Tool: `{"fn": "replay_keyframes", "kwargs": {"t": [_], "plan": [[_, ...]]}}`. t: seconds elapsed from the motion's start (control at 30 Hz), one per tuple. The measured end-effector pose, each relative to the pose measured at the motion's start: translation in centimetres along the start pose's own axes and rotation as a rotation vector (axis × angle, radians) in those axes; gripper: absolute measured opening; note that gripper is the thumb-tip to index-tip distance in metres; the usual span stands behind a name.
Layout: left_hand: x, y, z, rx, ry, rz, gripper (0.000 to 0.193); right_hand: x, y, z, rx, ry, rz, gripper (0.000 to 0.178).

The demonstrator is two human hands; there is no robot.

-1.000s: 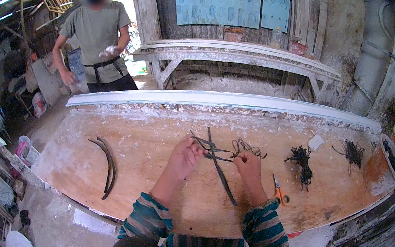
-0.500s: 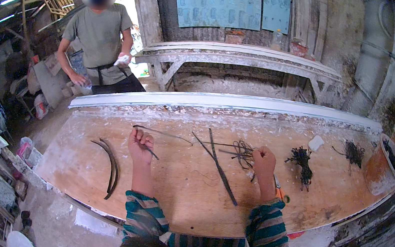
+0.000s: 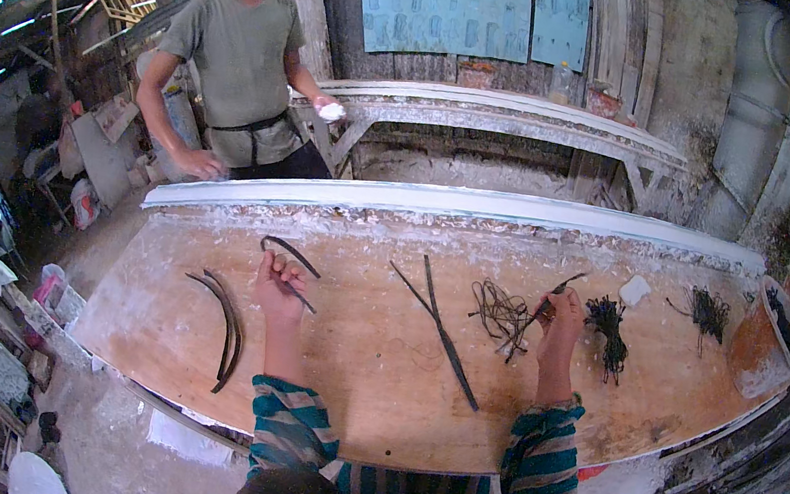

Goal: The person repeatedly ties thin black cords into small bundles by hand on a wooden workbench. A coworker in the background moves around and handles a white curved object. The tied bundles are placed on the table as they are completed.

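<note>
Now wider apart, left hand (image 3: 281,284) gripping black strip (image 3: 298,254), right hand (image 3: 562,318) pinching dark piece (image 3: 569,281)

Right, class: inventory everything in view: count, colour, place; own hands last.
Curved strips: two, black, left
Overlapping strips: apparently two, black, middle
Cord tangle: one, black, mid-right
Tied bundles: two, black, right
Flat piece: one, white, between bundles
Bucket: one, orange, right end
Moulding: one, white, far edge
Table: one, brown, foreground
Bench: one, whitish, behind
Sheets: two, blue, back
Clutter: uncounted, mixed, background
Co-worker: one, in grey, beyond table
Left hand: one, bare, left, gripping black strip
Right hand: one, bare, right, gripping dark strip
</note>
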State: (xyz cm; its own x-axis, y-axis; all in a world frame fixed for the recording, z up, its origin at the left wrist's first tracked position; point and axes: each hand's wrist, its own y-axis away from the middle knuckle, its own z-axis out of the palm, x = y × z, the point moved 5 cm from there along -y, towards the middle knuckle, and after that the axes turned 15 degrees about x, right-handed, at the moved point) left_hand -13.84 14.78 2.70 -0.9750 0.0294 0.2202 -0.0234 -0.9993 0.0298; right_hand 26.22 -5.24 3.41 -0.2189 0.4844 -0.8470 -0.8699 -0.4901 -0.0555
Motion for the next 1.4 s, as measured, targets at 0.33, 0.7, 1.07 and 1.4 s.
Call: {"fn": "replay_keyframes", "kwargs": {"t": [0.33,0.7,1.07,1.4], "plan": [[-7.5,4.9,4.3,-0.148,-0.343,-0.266,0.012,0.6,3.1,3.2,-0.37,0.085,0.09,0.007],[-10.9,7.6,5.1,-0.34,-0.265,-0.656,0.013,2.7,7.6,5.3,-0.737,0.564,-0.016,0.011],[-14.0,11.0,3.3,-0.348,-0.556,-0.922,0.012,0.6,9.7,6.5,-0.6,0.501,-0.198,0.034],[-15.0,11.5,4.1,-0.305,-0.749,-0.65,0.013,2.0,9.0,6.0,-0.712,0.423,-0.021,0.011]]}}
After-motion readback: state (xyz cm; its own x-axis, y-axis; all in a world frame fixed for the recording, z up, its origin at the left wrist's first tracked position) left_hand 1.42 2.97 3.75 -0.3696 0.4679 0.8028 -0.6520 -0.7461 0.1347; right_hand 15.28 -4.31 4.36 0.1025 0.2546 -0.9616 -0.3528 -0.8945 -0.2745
